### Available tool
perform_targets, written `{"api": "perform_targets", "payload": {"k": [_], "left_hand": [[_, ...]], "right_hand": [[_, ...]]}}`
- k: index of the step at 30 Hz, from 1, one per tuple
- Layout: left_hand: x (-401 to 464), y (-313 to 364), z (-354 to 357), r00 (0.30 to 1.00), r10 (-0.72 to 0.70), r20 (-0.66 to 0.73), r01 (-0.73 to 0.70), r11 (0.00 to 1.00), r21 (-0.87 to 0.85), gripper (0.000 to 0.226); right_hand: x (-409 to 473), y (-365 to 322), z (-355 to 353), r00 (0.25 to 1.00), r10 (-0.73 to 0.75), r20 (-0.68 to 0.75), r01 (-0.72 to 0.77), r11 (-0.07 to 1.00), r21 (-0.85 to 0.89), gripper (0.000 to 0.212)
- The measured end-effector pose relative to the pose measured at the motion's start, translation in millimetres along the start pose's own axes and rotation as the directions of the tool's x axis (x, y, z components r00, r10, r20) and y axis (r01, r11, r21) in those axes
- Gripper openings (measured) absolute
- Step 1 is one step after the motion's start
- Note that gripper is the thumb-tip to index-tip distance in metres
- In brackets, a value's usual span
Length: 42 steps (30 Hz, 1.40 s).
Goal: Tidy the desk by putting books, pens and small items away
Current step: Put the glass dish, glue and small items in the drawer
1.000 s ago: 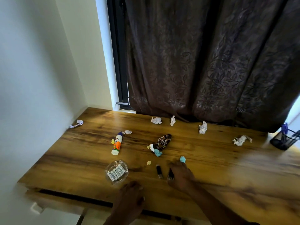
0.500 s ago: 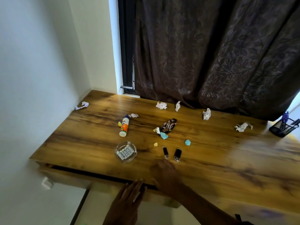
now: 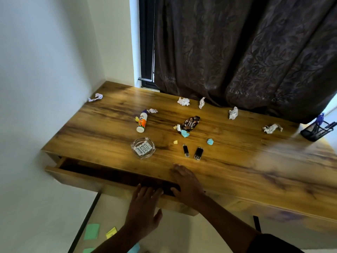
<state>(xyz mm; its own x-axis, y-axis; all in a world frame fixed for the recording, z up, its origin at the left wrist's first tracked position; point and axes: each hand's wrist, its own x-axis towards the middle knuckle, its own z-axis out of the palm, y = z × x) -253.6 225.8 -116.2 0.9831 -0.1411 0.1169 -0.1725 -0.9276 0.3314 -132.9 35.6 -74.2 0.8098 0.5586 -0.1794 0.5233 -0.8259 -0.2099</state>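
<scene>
A wooden desk [image 3: 237,161] has its drawer [image 3: 76,178] pulled out a little, showing a dark gap. My left hand [image 3: 144,210] lies with straight fingers against the drawer's front top edge. My right hand [image 3: 186,181] rests flat on the desk's front edge, thumb over the gap, holding nothing. Just beyond it lie two black USB sticks [image 3: 186,150] [image 3: 198,153]. A glass dish with batteries [image 3: 143,147], a glue bottle [image 3: 142,121] and a brown sweet wrapper [image 3: 190,123] are further left and back.
Crumpled paper scraps [image 3: 183,101] [image 3: 233,113] [image 3: 272,128] [image 3: 210,141] are scattered over the desk. A black mesh pen holder [image 3: 315,130] stands at the far right. A dark curtain [image 3: 237,52] hangs behind. Sticky notes [image 3: 91,231] lie on the floor below.
My right hand drew back from the USB sticks to the desk's front edge. The drawer has slid further out under my left hand, and the view has pulled back.
</scene>
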Motion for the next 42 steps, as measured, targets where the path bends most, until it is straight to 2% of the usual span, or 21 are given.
{"api": "perform_targets", "payload": {"k": [2, 4, 7, 9, 11, 16, 20, 24, 26, 29, 31, 35, 42], "left_hand": [[-9, -1, 3, 1.0, 0.009, 0.006, -0.009, 1.0, -0.012, 0.059], [-19, 0, 6, 1.0, 0.019, -0.025, -0.02, 0.999, -0.036, 0.052], [-33, 2, 9, 0.995, 0.006, -0.104, -0.01, 0.999, -0.038, 0.037], [-42, 6, 9, 0.99, -0.023, -0.136, 0.023, 1.0, -0.003, 0.032], [-53, 10, 7, 0.992, -0.051, -0.118, 0.054, 0.998, 0.022, 0.03], [-79, 27, -7, 0.993, -0.094, -0.066, 0.099, 0.992, 0.081, 0.021], [-98, 37, -22, 0.991, -0.126, 0.051, 0.116, 0.981, 0.157, 0.024], [-106, 40, -31, 0.967, -0.176, 0.185, 0.139, 0.97, 0.199, 0.041], [-108, 38, -31, 0.936, -0.204, 0.288, 0.139, 0.963, 0.232, 0.05], [-111, 36, -31, 0.902, -0.281, 0.329, 0.209, 0.949, 0.238, 0.045], [-109, 37, -35, 0.856, -0.335, 0.394, 0.257, 0.936, 0.239, 0.045], [-99, 46, -46, 0.692, -0.352, 0.631, 0.264, 0.936, 0.233, 0.05], [-79, 54, -53, 0.487, -0.342, 0.804, 0.212, 0.939, 0.271, 0.052]], "right_hand": [[-11, -4, 4, 1.0, -0.01, 0.012, 0.01, 1.0, -0.026, 0.073], [-29, -10, 9, 0.998, -0.025, -0.057, 0.024, 1.0, -0.016, 0.055], [-53, -17, 25, 0.972, -0.155, -0.179, 0.148, 0.988, -0.054, 0.028], [-66, -21, 31, 0.978, -0.193, -0.079, 0.194, 0.981, 0.003, 0.033], [-76, -25, 35, 0.984, -0.174, 0.04, 0.169, 0.981, 0.099, 0.04], [-102, -36, 47, 0.975, -0.184, 0.127, 0.152, 0.962, 0.228, 0.044], [-115, -44, 51, 0.962, -0.185, 0.2, 0.114, 0.939, 0.323, 0.03], [-122, -52, 55, 0.916, -0.215, 0.338, 0.032, 0.881, 0.472, 0.031], [-127, -54, 58, 0.898, -0.24, 0.369, 0.014, 0.853, 0.521, 0.032], [-131, -56, 60, 0.862, -0.284, 0.42, 0.013, 0.84, 0.542, 0.041], [-131, -58, 62, 0.833, -0.3, 0.464, 0.003, 0.842, 0.54, 0.042], [-130, -62, 58, 0.793, -0.273, 0.545, -0.036, 0.871, 0.49, 0.04], [-123, -77, 36, 0.702, -0.299, 0.647, 0.046, 0.925, 0.378, 0.042]]}}
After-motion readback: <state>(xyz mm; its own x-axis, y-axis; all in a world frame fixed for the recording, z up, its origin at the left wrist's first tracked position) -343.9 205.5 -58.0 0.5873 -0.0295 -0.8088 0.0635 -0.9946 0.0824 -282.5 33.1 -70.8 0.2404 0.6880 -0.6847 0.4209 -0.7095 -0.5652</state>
